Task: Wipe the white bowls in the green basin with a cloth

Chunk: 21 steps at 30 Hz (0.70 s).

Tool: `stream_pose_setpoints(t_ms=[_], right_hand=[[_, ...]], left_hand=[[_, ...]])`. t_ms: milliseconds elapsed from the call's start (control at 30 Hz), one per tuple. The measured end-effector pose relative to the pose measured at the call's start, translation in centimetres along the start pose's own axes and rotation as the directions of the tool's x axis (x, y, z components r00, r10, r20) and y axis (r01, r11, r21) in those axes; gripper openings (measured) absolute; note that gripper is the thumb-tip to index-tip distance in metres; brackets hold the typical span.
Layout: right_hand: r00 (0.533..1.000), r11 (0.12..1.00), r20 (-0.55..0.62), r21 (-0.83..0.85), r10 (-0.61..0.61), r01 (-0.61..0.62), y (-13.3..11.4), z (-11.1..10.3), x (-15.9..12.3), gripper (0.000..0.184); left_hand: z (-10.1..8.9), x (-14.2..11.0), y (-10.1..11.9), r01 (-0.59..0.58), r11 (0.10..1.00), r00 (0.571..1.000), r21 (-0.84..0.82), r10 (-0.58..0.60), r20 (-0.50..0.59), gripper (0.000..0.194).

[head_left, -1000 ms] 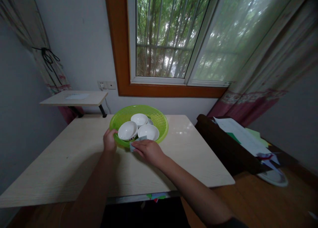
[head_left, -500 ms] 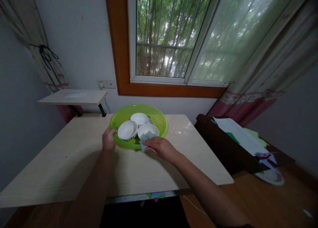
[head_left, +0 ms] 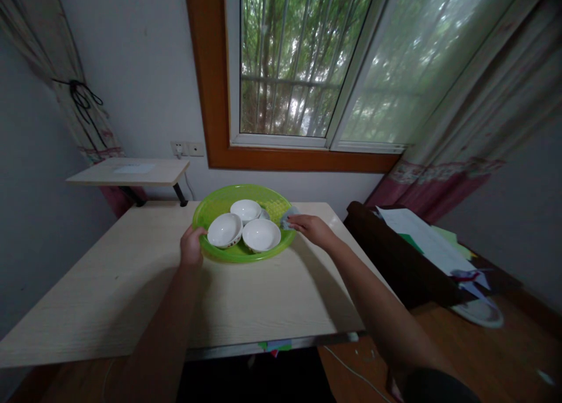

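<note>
A round green plastic basket (head_left: 223,195) sits near the back of the table, with several white bowls in it. One bowl (head_left: 261,235) is at the front right, another bowl (head_left: 225,230) at the left, and a third bowl (head_left: 245,209) behind them, partly covering one more. My left hand (head_left: 192,246) grips the basket's left rim, thumb over the edge. My right hand (head_left: 312,229) is closed on a pale grey-blue cloth (head_left: 288,217), pressed against the right rim of the basket.
The light wooden table (head_left: 263,303) runs toward me. A small raised shelf (head_left: 132,171) with a paper on it stands at the back left. Papers lie on a dark brown piece of furniture (head_left: 395,256) at the right. Behind the table is a barred window (head_left: 302,57).
My right hand has moved the cloth from the basket's front rim around to its right side, uncovering the front right bowl. My left hand and the basket have stayed put.
</note>
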State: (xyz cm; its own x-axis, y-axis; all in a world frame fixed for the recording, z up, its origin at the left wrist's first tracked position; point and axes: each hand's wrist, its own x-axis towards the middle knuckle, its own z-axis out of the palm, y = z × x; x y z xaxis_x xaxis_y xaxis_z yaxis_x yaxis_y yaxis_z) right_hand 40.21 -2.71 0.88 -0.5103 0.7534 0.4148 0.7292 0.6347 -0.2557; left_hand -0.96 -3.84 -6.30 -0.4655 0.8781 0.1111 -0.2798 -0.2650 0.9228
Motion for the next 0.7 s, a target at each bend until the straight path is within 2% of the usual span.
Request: stream_pose_setpoints(t_ms=[67, 167, 367, 533, 700], right_hand=[[0.995, 0.995, 0.072, -0.078, 0.062, -0.057, 0.6, -0.3, 1.7, 0.027], [0.98, 0.98, 0.16, -0.179, 0.119, -0.09, 0.8, -0.5, 4.3, 0.029], [0.963, 0.959, 0.224, -0.272, 0.147, -0.083, 1.0, 0.2, 7.3, 0.029], [0.967, 0.959, 0.217, -0.274, 0.132, -0.069, 1.0, 0.5, 6.8, 0.028], [0.983, 0.974, 0.116, -0.194, 0.145, -0.12, -0.2, 0.2, 3.8, 0.025]], left_hand=[[0.1, -0.1, 0.2, 0.03, 1.0, 0.998, -0.007, -0.03, -0.049, 0.02], [0.4, -0.2, 0.6, 0.055, 0.998, 0.997, -0.031, -0.056, -0.056, 0.024], [0.5, -0.2, 0.8, 0.075, 0.997, 0.995, -0.03, -0.076, -0.057, 0.025], [0.4, 0.0, 0.4, 0.064, 0.998, 0.994, -0.02, -0.066, -0.088, 0.024], [0.1, 0.2, -0.3, -0.004, 1.0, 0.998, -0.004, 0.004, -0.065, 0.019]])
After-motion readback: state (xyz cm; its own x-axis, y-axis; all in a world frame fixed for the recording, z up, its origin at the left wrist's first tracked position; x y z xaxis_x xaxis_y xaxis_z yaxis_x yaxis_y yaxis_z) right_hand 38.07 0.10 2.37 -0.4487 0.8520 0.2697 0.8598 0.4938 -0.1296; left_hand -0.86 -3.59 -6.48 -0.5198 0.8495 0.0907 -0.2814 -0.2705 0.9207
